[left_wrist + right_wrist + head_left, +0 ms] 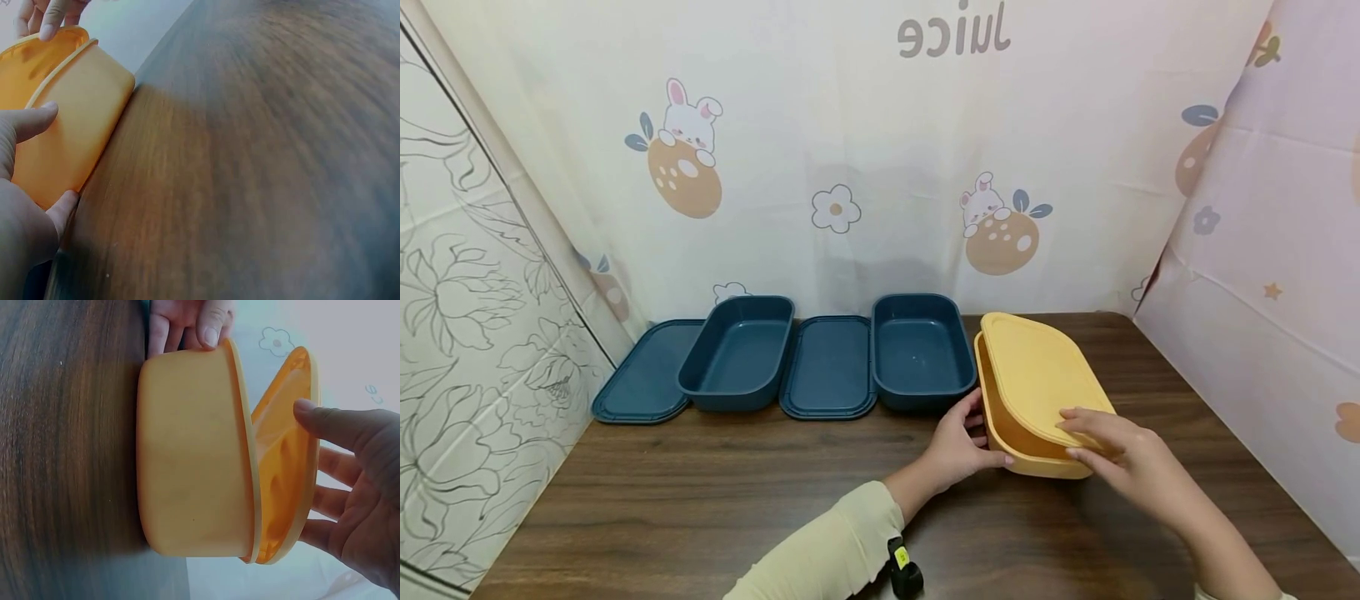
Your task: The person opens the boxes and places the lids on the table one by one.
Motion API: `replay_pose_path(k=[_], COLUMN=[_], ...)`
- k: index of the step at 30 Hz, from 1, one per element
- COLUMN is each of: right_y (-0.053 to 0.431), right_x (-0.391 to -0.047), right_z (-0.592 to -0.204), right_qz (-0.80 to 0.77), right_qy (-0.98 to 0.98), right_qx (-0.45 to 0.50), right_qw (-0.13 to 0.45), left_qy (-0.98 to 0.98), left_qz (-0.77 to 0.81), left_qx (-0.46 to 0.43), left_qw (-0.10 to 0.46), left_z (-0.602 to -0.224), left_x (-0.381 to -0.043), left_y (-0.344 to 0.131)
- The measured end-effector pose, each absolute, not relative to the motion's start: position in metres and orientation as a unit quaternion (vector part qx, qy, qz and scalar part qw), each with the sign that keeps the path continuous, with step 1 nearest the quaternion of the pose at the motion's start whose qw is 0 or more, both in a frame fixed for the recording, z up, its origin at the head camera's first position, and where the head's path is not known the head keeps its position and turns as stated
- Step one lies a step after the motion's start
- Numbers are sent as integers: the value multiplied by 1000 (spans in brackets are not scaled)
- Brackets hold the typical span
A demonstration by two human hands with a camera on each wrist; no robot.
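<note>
A yellow storage box (1047, 465) stands on the table at the right, its yellow lid (1052, 375) tilted over it. The lid's near edge is raised, leaving a gap at the front. My right hand (1131, 467) pinches that edge, thumb underneath and fingers on top, as the right wrist view shows. At the near left corner, my left hand (958, 446) holds the box, thumb on the front wall (81, 119) and fingers along the left side. The box's inside is mostly hidden by the lid.
Left of the yellow box stands a dark blue box (922, 398), with a blue lid (829, 367) beside it. Farther left come another open blue box (730, 400) and another lid (647, 375). A printed curtain (880, 125) hangs behind the table (722, 475).
</note>
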State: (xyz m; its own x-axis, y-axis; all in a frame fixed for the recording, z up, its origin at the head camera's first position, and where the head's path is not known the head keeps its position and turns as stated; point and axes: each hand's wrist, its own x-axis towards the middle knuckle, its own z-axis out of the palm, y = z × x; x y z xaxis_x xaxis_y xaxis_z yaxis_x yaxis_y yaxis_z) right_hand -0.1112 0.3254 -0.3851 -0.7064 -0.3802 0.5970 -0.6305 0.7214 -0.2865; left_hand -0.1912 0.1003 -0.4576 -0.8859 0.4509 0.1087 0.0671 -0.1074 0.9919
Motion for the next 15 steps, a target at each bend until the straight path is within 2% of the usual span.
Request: replay_pose_path(k=[15], right_y=[331], right_x=[-111], right_z=[-388], right_qz=[278], right_qy=[-882], right_qx=[282], right_qw=[255], left_qy=[660], left_qz=[710], left_qx=[205], left_qw=[138], left_z=[-459], left_x=[-190], left_y=[100])
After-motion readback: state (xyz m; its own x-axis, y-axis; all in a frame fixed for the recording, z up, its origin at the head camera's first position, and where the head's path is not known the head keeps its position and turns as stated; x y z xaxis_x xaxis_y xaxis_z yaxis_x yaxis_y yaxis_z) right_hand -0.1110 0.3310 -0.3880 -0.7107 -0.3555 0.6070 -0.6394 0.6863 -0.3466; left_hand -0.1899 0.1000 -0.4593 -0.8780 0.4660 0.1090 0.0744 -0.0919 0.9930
